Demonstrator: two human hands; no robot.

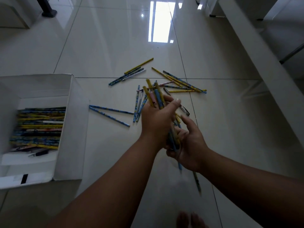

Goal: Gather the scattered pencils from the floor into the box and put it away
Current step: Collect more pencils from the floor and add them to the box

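A person gathering spilled pencils off a glossy pale tiled floor (115, 46) is midway through the job. The left hand (156, 119) is clenched round a bundle of yellow, blue and pink wooden pencils (156, 94) at the centre of the frame. The right hand (192, 145), just below it, cups the bundle's lower ends with its fingers curled loosely about them. One pencil at the bottom is blurred and looks close to slipping out.

The open white cardboard box (72, 129) sits on the floor at the left edge of the frame. It is already lined with a layer of pencils lying side by side, with a dark pen at its near end.

More loose pencils (127, 76) lie fanned across the tiles above and to either side of the hands. A dark pen (185, 110) lies close to the left thumb.

The step in hand appears to be squaring up the handful. The next move would be to carry it left and lay it lengthwise in the box, then return for the rest.
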